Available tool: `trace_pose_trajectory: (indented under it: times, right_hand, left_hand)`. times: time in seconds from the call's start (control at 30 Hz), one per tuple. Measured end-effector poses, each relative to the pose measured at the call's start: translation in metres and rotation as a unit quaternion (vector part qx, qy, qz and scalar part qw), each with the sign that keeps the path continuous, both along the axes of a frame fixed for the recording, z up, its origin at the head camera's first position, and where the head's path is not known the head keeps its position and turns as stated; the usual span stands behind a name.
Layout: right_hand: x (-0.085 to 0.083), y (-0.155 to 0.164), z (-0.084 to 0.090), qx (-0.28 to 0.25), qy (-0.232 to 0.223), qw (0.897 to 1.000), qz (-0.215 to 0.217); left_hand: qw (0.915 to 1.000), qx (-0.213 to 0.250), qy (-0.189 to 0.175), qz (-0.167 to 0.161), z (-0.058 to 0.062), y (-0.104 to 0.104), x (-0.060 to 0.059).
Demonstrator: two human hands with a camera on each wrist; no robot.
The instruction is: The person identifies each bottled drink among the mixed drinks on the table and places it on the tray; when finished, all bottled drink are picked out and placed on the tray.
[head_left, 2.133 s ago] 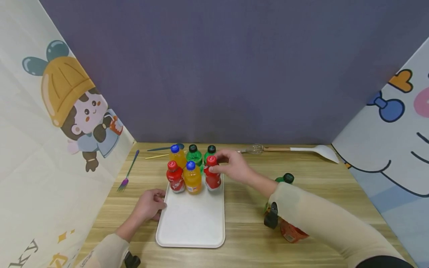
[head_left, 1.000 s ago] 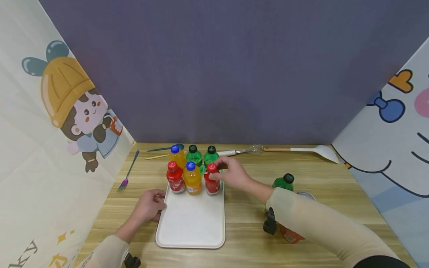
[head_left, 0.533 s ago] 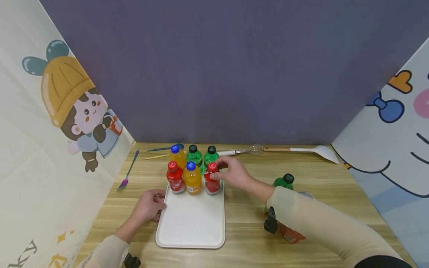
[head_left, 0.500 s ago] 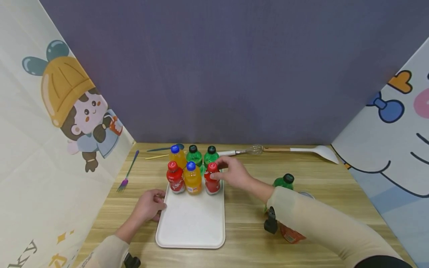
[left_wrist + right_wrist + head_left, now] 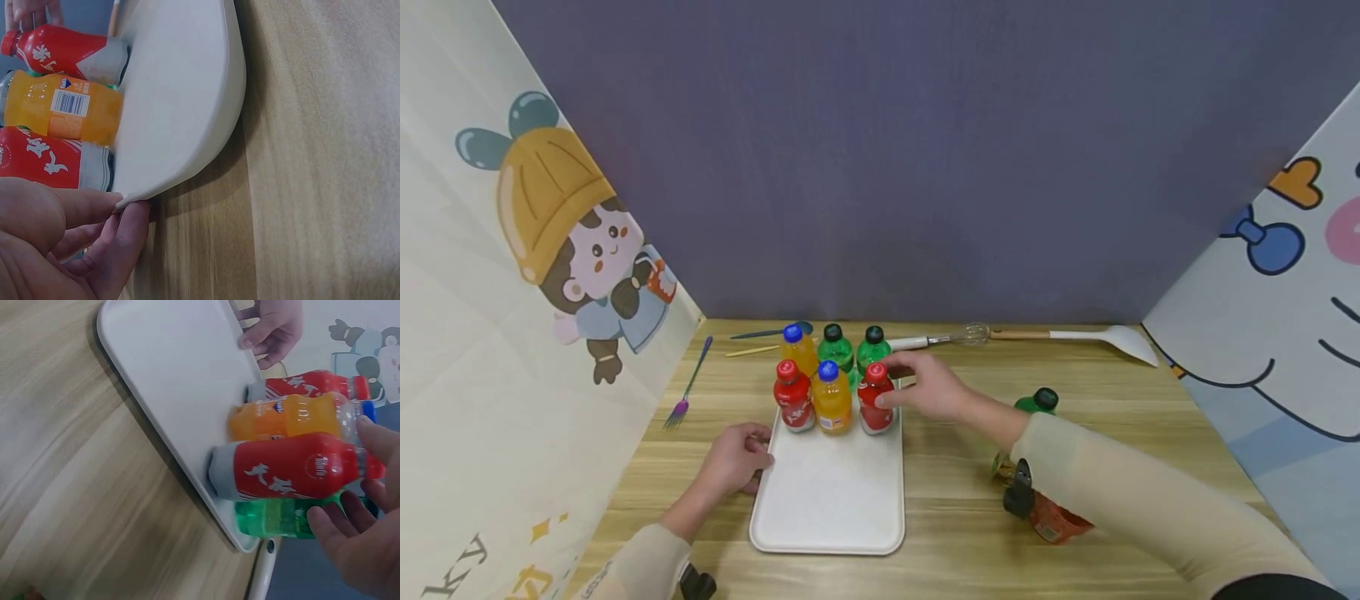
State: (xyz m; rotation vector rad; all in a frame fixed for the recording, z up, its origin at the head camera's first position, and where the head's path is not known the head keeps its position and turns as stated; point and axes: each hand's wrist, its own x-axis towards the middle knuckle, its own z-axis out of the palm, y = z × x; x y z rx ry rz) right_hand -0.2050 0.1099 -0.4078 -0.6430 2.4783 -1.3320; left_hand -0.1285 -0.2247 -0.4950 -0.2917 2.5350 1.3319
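Observation:
My left hand (image 5: 737,458) pinches the left rim of a white tray (image 5: 827,508), thumb and finger meeting at its edge in the left wrist view. Bottles stand upright in two rows at the tray's far end. The front row has a red bottle (image 5: 793,400), an orange juice bottle (image 5: 832,404) with a blue cap and another red bottle (image 5: 876,404) at the right. Behind them are a second orange bottle (image 5: 800,354) and two green bottles (image 5: 835,354). My right hand (image 5: 928,387) is around the right red bottle's neck, its fingers spread and loose in the right wrist view.
A green bottle (image 5: 1037,402) and a red container (image 5: 1054,518) stand at the right, partly hidden by my right sleeve. A whisk (image 5: 973,334), a white ladle (image 5: 1127,340) and a dark spoon (image 5: 767,334) lie along the back wall. A fork (image 5: 679,408) lies at the left.
The right red bottle has come down slightly and stands in the front row. My right hand's fingers have loosened from it and drawn a little to the right. My left hand stays at the tray.

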Motion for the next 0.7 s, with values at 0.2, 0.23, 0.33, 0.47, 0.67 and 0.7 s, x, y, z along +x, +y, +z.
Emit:
trace_pose_trajectory:
  times: [0.2,0.23,0.33,0.47,0.67,0.7]
  right_hand:
    - [0.006,0.021,0.024,-0.029,-0.008,0.999,0.014]
    - [0.006,0.025,0.029,-0.031,-0.004,0.999,0.012]
    - [0.009,0.040,0.042,-0.027,0.022,0.999,0.006]
    - [0.013,0.062,0.056,-0.022,0.045,0.999,0.001]
    - [0.018,0.102,0.063,0.000,0.069,0.997,-0.018]
    - [0.019,0.108,0.063,0.004,0.073,0.997,-0.023]
  left_hand:
    - [1.0000,-0.003,0.005,-0.002,0.002,0.001,0.001]
    - [1.0000,-0.003,0.005,-0.003,0.002,0.001,0.001]
    - [1.0000,-0.004,0.005,-0.003,0.002,0.001,0.000]
    - [1.0000,-0.006,0.004,-0.003,0.002,0.001,0.000]
    - [0.9999,-0.012,-0.002,0.000,0.002,0.001,0.001]
    - [0.9999,-0.012,-0.002,0.000,0.002,0.001,0.001]
